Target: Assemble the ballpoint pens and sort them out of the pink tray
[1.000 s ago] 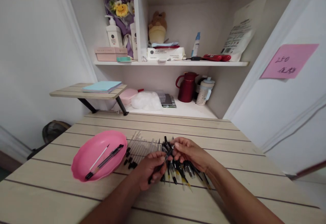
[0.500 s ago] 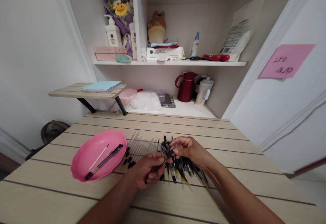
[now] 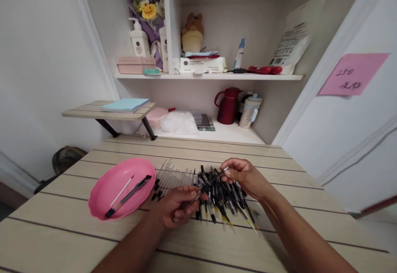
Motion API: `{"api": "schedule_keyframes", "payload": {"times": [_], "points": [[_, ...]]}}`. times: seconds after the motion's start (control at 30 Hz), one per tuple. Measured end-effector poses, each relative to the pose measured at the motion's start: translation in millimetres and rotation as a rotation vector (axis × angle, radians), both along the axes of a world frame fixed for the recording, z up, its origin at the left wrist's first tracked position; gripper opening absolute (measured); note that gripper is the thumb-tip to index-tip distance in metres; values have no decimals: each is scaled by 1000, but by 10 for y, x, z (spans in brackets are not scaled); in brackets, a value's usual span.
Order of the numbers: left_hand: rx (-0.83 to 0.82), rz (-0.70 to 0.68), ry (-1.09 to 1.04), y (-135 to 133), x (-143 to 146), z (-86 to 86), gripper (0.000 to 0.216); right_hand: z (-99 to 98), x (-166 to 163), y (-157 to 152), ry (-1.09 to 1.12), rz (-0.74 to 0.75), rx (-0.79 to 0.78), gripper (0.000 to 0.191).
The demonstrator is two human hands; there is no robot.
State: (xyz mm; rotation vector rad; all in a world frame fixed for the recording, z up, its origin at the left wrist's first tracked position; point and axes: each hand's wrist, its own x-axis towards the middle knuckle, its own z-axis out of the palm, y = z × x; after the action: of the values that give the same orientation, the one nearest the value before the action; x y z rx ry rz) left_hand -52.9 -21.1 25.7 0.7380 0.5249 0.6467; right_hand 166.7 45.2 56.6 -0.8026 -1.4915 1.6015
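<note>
My left hand (image 3: 182,204) is closed around a pen (image 3: 190,201) with a see-through barrel and a dark grip, tilted up to the right. The fingertips of my right hand (image 3: 240,173) pinch a small silvery pen tip (image 3: 225,169). A thin dark piece like a refill (image 3: 215,178) runs between the tip and the pen's dark end. Under both hands spreads a pile of black pen parts (image 3: 231,196), some with yellowish ends. Left of it clear tubes (image 3: 175,176) lie side by side, with black caps (image 3: 156,186) near their lower ends.
A pink wavy-edged bowl (image 3: 102,173) at the left holds a black pen (image 3: 128,196) and a white refill (image 3: 122,190). Behind stand a small raised shelf (image 3: 80,109) with blue booklets (image 3: 125,104), a red jug (image 3: 228,105) and a pale cup (image 3: 249,111).
My right hand has moved right and slightly up, away from my left, drawing the silvery tip along. A longer dark stretch now shows between the hands. My left hand has barely moved.
</note>
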Motion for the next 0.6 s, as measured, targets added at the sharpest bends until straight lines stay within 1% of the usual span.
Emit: {"api": "schedule_keyframes", "payload": {"times": [0.13,0.23,0.33,0.43,0.5,0.53,0.57,0.6], "points": [[32,68,69,-5,67,-13,25,3,-7,33,28,-27,-87,25],[38,105,123,-5,90,-9,24,-39,-68,42,130,-98,-147,29],[44,122,187,-1,68,2,25,-79,-55,95,240,-230,-161,31],[69,150,268,10,40,13,27,-124,33,202,307,-429,-102,30],[100,222,326,24,35,18,29,-169,87,275,285,-578,-38,28],[115,275,356,33,39,20,29,-200,101,302,236,-630,-10,27],[127,335,389,42,48,20,30,-236,104,320,159,-656,12,26],[137,396,425,51,62,18,30,-277,94,327,58,-648,28,26]]}}
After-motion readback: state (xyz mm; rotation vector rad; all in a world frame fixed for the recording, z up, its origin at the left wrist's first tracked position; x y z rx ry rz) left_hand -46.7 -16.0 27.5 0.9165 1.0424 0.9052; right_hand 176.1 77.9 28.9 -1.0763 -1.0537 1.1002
